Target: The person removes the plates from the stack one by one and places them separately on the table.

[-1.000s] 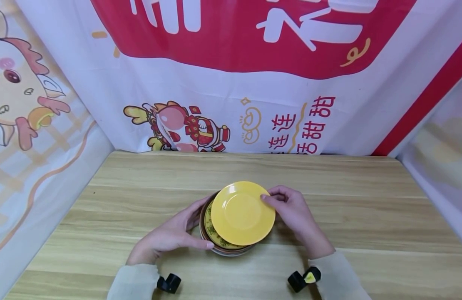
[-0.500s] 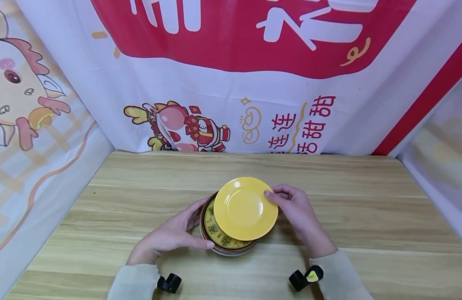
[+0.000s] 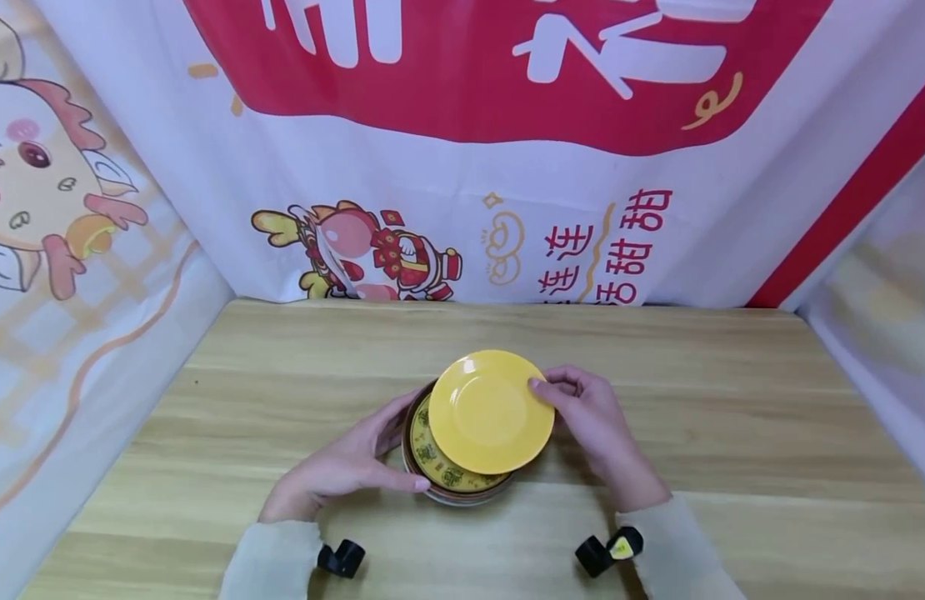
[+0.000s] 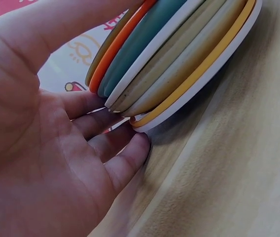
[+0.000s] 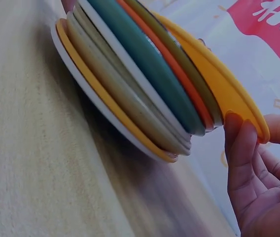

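My right hand (image 3: 586,412) pinches the right rim of a plain yellow plate (image 3: 492,412) between thumb and fingers. That plate overhangs a stack of plates to the upper right, and in the right wrist view the yellow plate (image 5: 246,106) tilts up off the stack at the pinched side. Beneath it shows a yellow patterned plate (image 3: 436,462) with a dark brown rim. My left hand (image 3: 350,467) holds the stack's left side, thumb in front and fingers behind. From the side, the stacked plates (image 4: 145,64) show orange, teal, white, beige and yellow edges, with a white one lowest.
The stack stands on a light wood-grain table (image 3: 282,375). A white and red printed cloth (image 3: 432,175) hangs behind the table's back edge, with another printed cloth (image 3: 132,317) along the left. Small black wrist cameras sit on both forearms.
The yellow plate has slid up and slightly right with my right hand, baring more of the patterned plate. My left hand keeps its place on the stack.
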`<state>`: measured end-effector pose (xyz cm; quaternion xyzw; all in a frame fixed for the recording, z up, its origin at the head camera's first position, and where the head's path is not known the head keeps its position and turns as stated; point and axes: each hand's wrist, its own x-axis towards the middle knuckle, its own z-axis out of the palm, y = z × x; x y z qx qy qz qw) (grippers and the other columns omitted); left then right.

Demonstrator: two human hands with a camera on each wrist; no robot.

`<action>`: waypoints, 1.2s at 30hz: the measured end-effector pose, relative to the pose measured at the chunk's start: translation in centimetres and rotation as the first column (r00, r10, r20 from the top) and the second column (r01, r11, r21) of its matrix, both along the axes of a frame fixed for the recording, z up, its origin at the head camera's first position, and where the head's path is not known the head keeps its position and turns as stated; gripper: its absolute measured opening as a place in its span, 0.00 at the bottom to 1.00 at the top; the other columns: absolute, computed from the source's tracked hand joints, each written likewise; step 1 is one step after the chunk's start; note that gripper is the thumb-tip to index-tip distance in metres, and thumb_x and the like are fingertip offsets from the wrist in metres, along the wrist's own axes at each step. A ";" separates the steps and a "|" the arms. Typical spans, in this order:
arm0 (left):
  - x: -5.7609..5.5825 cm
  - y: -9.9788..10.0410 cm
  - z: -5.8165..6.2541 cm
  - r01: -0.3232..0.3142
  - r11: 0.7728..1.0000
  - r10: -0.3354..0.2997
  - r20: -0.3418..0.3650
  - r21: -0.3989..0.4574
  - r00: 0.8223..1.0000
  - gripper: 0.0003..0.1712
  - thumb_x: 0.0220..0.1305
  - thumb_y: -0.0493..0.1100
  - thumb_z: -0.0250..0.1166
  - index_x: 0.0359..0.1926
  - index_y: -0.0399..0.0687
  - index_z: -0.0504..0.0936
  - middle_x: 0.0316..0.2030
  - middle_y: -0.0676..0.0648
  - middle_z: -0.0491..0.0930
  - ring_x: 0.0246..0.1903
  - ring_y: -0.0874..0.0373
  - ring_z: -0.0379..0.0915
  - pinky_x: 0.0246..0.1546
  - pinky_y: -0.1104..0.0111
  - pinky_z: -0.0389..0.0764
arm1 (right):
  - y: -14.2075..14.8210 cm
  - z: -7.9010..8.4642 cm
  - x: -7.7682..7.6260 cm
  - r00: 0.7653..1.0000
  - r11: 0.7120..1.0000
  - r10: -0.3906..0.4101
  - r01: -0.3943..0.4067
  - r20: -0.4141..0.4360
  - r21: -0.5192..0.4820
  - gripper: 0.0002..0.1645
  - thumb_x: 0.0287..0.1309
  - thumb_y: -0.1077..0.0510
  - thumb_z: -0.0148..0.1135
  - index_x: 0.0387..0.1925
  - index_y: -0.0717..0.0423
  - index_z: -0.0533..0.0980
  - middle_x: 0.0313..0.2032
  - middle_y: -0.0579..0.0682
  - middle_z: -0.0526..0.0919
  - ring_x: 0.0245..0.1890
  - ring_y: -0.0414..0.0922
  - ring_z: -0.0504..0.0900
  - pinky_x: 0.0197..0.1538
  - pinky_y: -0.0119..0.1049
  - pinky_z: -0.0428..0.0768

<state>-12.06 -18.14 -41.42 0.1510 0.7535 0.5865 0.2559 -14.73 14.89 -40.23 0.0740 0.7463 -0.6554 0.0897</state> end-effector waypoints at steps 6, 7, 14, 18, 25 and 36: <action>0.1 0.1 0.4 0.000 1.000 0.000 -0.004 -0.011 1.000 0.68 0.53 0.41 0.86 0.87 0.62 0.52 0.87 0.50 0.51 0.86 0.45 0.46 0.87 0.47 0.48 | 0.0 0.9 0.4 1.000 1.000 -0.007 0.007 -0.018 0.009 0.22 0.70 0.49 0.72 0.55 0.60 0.82 0.42 0.50 0.89 0.36 0.42 0.85 0.41 0.32 0.89; 0.0 0.1 0.4 -0.001 1.000 0.001 -0.001 -0.010 1.000 0.68 0.53 0.41 0.85 0.87 0.62 0.52 0.87 0.50 0.51 0.86 0.44 0.45 0.87 0.47 0.48 | -0.1 0.9 0.4 1.000 1.000 -0.008 0.008 -0.012 0.007 0.22 0.70 0.49 0.72 0.55 0.60 0.82 0.42 0.50 0.89 0.37 0.42 0.85 0.41 0.32 0.89; -0.4 0.2 0.5 -0.002 1.000 0.002 -0.014 -0.015 1.000 0.69 0.54 0.42 0.85 0.87 0.64 0.51 0.87 0.50 0.49 0.87 0.44 0.43 0.86 0.47 0.48 | 0.1 0.7 -0.3 0.999 0.999 -0.027 0.026 -0.017 -0.021 0.21 0.70 0.51 0.72 0.55 0.60 0.82 0.43 0.51 0.89 0.39 0.42 0.87 0.44 0.33 0.91; -0.2 0.5 0.5 -0.010 0.999 0.010 -0.009 -0.032 1.000 0.69 0.53 0.43 0.86 0.87 0.64 0.51 0.87 0.50 0.49 0.87 0.44 0.44 0.87 0.47 0.48 | 0.3 0.7 -0.2 0.999 0.999 -0.036 0.036 0.001 -0.012 0.21 0.71 0.49 0.72 0.56 0.59 0.82 0.44 0.51 0.89 0.40 0.42 0.86 0.46 0.32 0.90; -0.2 0.7 0.3 -0.036 0.998 0.036 0.003 -0.060 0.999 0.68 0.53 0.45 0.86 0.86 0.64 0.53 0.87 0.50 0.51 0.86 0.43 0.45 0.87 0.44 0.47 | 0.5 0.6 0.0 0.999 0.999 -0.047 0.047 0.007 0.003 0.22 0.72 0.48 0.71 0.57 0.58 0.81 0.47 0.51 0.89 0.41 0.43 0.86 0.47 0.32 0.90; 0.2 0.6 0.3 -0.028 0.998 0.027 -0.015 -0.063 1.000 0.67 0.55 0.45 0.85 0.87 0.61 0.52 0.87 0.46 0.51 0.86 0.40 0.44 0.86 0.43 0.47 | 1.0 0.6 -0.1 0.998 0.998 -0.063 0.063 0.008 0.014 0.23 0.71 0.48 0.71 0.58 0.59 0.81 0.47 0.51 0.89 0.40 0.42 0.86 0.46 0.31 0.89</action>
